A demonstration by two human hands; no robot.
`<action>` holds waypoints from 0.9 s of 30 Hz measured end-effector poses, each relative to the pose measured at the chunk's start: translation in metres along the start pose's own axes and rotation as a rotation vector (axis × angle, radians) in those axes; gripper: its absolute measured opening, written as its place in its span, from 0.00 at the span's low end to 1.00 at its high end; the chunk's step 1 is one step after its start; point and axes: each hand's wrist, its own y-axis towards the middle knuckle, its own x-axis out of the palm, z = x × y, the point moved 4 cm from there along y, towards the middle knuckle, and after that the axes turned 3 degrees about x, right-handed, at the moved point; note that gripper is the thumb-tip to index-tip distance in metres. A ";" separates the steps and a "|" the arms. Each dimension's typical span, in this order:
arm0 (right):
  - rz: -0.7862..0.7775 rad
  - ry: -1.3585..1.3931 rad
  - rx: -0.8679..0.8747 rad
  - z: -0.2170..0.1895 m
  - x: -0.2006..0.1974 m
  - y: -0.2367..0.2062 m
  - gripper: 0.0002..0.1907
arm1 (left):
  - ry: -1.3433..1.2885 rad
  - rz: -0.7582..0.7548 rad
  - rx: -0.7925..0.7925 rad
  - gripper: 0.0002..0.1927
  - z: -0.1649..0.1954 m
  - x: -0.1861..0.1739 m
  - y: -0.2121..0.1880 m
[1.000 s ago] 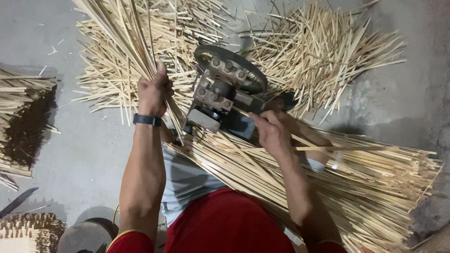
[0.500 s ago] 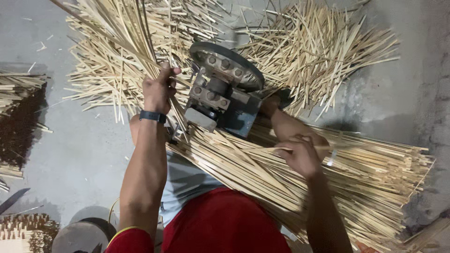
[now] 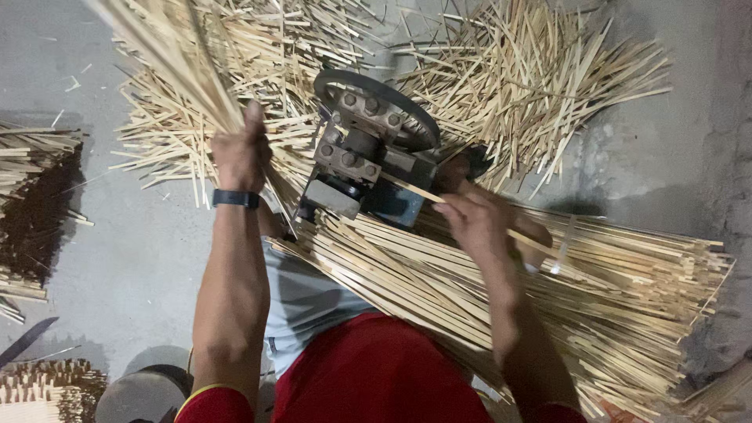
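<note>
My left hand (image 3: 241, 153) grips a thick bundle of thin bamboo strips (image 3: 168, 55) that fans up and to the left. My right hand (image 3: 479, 223) pinches one single bamboo strip (image 3: 423, 192) and holds its end against the side of a small metal machine (image 3: 368, 160) with a round bolted wheel on top. A long pile of bamboo strips (image 3: 611, 290) lies across my lap and to the right, under my right forearm. A dark watch sits on my left wrist.
Short cut bamboo sticks lie heaped behind the machine at top left (image 3: 258, 47) and top right (image 3: 540, 78). More bundled sticks (image 3: 27, 196) rest at the left edge on the grey concrete floor (image 3: 117, 274). A round dark object (image 3: 145, 392) sits at bottom left.
My right hand went down to the pile on my lap, then came back up to the machine with a single strip. The left hand kept its hold on the bundle.
</note>
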 end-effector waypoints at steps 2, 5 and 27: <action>0.084 -0.022 -0.127 -0.020 0.005 0.005 0.16 | 0.110 0.028 -0.126 0.17 -0.010 0.010 -0.004; 0.111 -0.010 -0.135 -0.026 -0.003 0.002 0.16 | 0.076 -0.038 -0.018 0.20 -0.012 0.026 -0.014; -0.106 0.203 -0.207 0.065 -0.012 -0.046 0.07 | -0.253 -0.118 0.029 0.09 0.009 0.018 -0.016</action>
